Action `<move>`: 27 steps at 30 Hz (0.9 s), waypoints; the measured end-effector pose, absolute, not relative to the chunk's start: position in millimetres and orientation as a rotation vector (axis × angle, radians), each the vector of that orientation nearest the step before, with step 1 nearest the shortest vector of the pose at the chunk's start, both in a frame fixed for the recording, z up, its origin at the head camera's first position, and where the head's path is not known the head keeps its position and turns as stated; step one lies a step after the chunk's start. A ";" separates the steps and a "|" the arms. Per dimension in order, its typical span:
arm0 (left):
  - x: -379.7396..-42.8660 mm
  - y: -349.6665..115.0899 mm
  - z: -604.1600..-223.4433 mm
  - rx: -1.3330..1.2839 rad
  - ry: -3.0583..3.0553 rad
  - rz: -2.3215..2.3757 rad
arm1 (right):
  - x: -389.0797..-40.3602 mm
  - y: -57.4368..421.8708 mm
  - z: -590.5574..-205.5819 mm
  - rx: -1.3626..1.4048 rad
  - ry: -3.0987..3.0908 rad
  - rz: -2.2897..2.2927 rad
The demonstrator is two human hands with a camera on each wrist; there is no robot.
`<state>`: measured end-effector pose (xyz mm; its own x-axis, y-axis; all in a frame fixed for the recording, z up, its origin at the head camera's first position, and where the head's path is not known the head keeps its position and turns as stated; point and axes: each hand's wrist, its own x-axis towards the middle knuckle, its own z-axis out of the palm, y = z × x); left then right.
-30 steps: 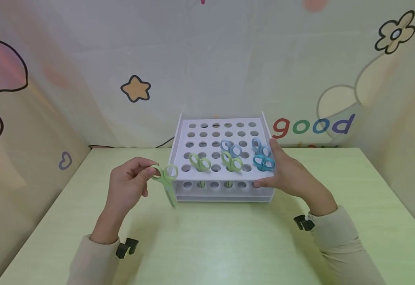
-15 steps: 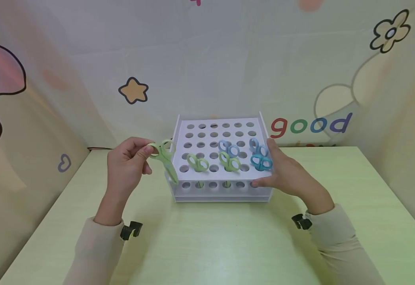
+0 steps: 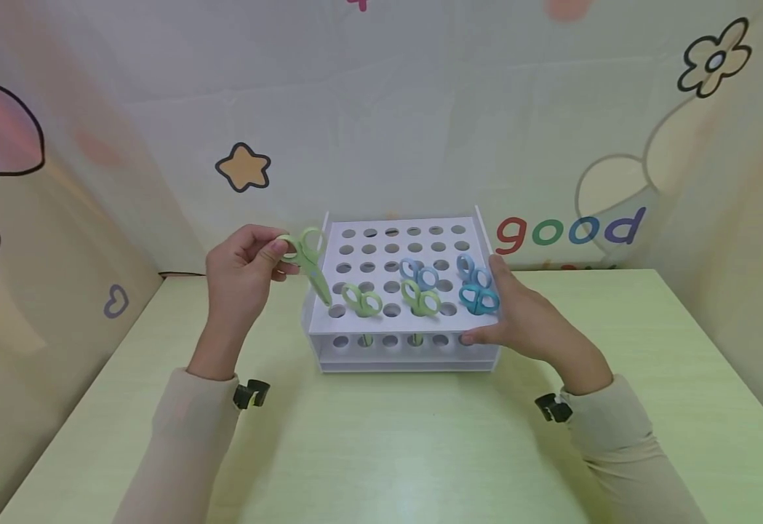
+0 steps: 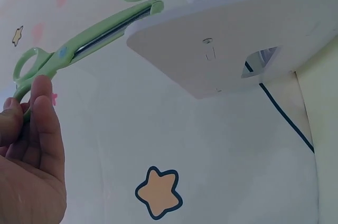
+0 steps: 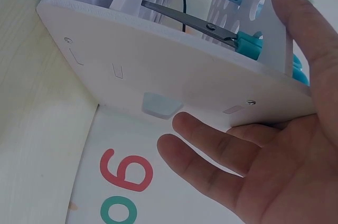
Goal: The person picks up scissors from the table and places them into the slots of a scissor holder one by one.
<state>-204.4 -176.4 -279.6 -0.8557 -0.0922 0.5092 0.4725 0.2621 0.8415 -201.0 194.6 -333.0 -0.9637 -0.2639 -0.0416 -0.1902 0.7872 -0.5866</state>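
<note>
By one handle ring, my left hand point(image 3: 244, 273) pinches a pair of light green scissors point(image 3: 316, 276), blades slanting down to the right. Their tip overlaps the front left corner of a white rack point(image 3: 381, 324) full of round holes. In the left wrist view the green scissors point(image 4: 62, 55) have their blades together. My right hand point(image 3: 532, 319) grips the rack's right side, thumb at the front edge, other fingers along the side panel. Standing in the rack, handles up, are two green scissors point(image 3: 420, 303), two light blue ones and teal scissors point(image 3: 479, 299) beside my right hand.
The rack stands on a pale yellow-green table point(image 3: 381, 451), near the back wall sheet point(image 3: 381, 145) printed with cartoon shapes and letters. A dark cable point(image 4: 288, 114) runs behind the rack. Each sleeve cuff carries a small black clip point(image 3: 252, 394).
My left hand has risen and moved slightly right with the green scissors, bringing their tip from beside the rack to its front left holes. My right hand stays at the rack's side.
</note>
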 end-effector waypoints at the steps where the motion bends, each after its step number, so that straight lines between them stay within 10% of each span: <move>1: -206.4 -175.0 -278.5 -0.344 -2.081 -1.629 | -200.8 194.8 -333.2 -0.365 2.855 -0.916; 27: -252.8 -147.5 -281.3 -0.513 -2.304 -1.766 | -199.1 193.3 -331.7 -0.369 2.880 -0.900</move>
